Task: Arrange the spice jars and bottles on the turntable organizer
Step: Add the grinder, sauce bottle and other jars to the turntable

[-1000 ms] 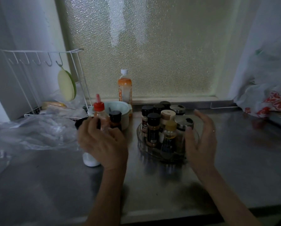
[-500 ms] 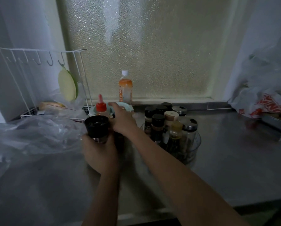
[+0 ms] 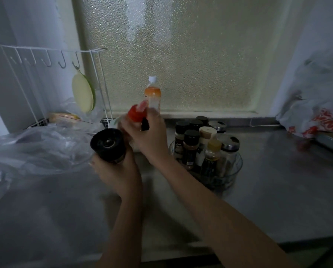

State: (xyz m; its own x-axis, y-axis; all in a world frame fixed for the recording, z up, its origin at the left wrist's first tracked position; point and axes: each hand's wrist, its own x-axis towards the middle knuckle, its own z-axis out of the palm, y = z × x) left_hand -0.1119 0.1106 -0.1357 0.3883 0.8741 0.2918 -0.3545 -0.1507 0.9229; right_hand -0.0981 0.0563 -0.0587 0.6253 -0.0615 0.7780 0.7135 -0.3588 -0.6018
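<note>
While most jars already crowd the turntable organizer (image 3: 237,171) on the surface (image 3: 277,190), my left hand (image 3: 117,173) grips a black-capped grinder (image 3: 108,145) and my right hand (image 3: 148,136) clutches the red-capped bottle (image 3: 136,113); both remain unplaced.

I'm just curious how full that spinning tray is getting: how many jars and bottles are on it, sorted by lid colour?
Black lids: 4
Silver lids: 2
Cream lid: 1
Yellow cap: 1
Total on the turntable: 8
Held, not counted: grinder in the left hand, red-capped bottle in the right hand.
</note>
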